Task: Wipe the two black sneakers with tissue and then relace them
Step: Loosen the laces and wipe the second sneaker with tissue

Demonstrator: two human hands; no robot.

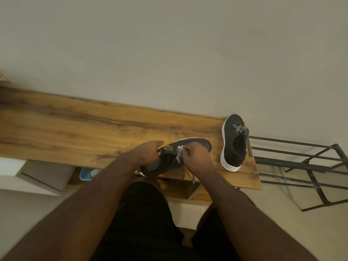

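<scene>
Relacing the near sneaker (pixel 169 157) at the shelf (pixel 75 132) edge.

Left hand (pixel 148 150) grips the collar by the tongue; right hand (pixel 195 157) pinches the speckled lace (pixel 178 156) over the eyelets, its loose end hanging past the shelf edge. Second sneaker (pixel 234 146) stands apart to the right, loosely laced. Shoes look light, with soft uppers and stiff white soles: best held by sole or heel; the lace is limp and likely to slip. Wood-grain top, plain wall (pixel 169 53) behind, black wire rack (pixel 301 166) to the right. No tissue seen.
</scene>
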